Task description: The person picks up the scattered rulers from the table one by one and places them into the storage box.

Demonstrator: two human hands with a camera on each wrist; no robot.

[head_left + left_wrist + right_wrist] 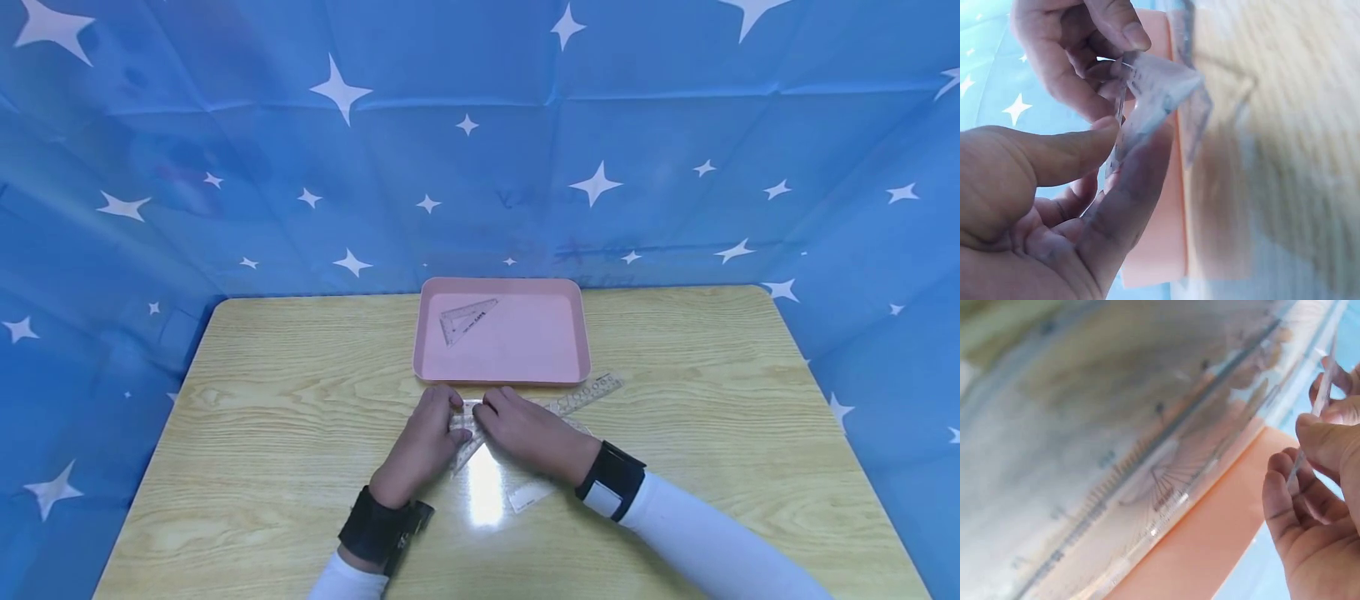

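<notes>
A clear plastic set square (467, 450) is held up between both hands, just in front of the pink tray. My left hand (423, 437) pinches one end with thumb and fingers. The other end is pinched by my right hand (532, 432). In the left wrist view the set square (1157, 94) appears as a tilted, see-through triangle with dark print. Below my right forearm lies a clear protractor (528, 495), partly covered; its printed marks fill much of the right wrist view. A clear ruler (600, 388) sticks out past my right hand.
The pink tray (525, 342) stands at the table's back edge. Another clear set square (467, 320) lies inside it, at the left. A blue curtain (480, 150) with white stars hangs behind the wood-patterned table (285, 417). Light glares on the tabletop between my arms.
</notes>
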